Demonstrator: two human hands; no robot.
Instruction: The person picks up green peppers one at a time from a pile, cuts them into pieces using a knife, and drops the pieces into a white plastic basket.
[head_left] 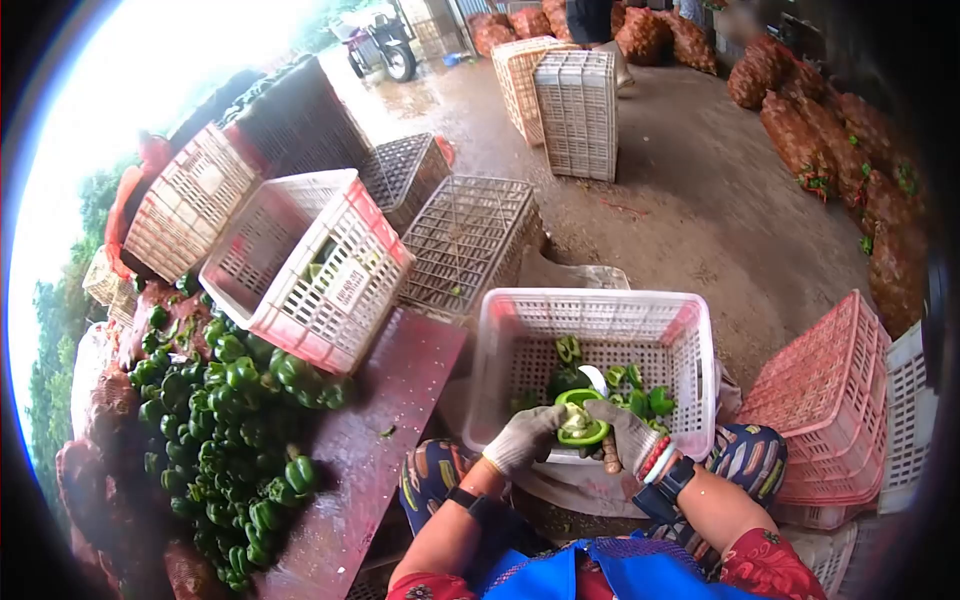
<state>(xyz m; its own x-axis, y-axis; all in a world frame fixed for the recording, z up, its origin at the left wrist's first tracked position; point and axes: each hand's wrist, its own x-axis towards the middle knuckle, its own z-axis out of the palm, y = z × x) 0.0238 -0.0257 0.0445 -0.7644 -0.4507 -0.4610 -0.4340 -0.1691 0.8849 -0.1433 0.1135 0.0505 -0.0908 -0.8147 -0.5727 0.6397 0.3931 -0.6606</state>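
A green bell pepper [582,432], cut open with its pale core showing, is held over the near rim of a white plastic crate [694,350]. My left hand [525,440], in a light knit glove, is closed on the pepper's left side. My right hand [628,436], also gloved, grips a knife whose curved pale blade [592,379] points up behind the pepper. The end of a brownish handle [612,460] shows below that hand. Cut pepper pieces [640,402] lie in the bottom of the crate.
Whole green peppers [225,430] are heaped at left beside a reddish board [390,400]. Crates stand around: a tilted white one [345,280], grey ones [465,235], an upright one [577,115], a pink stack [820,400]. Filled sacks [820,140] line the right; a person's leg [620,65] is behind.
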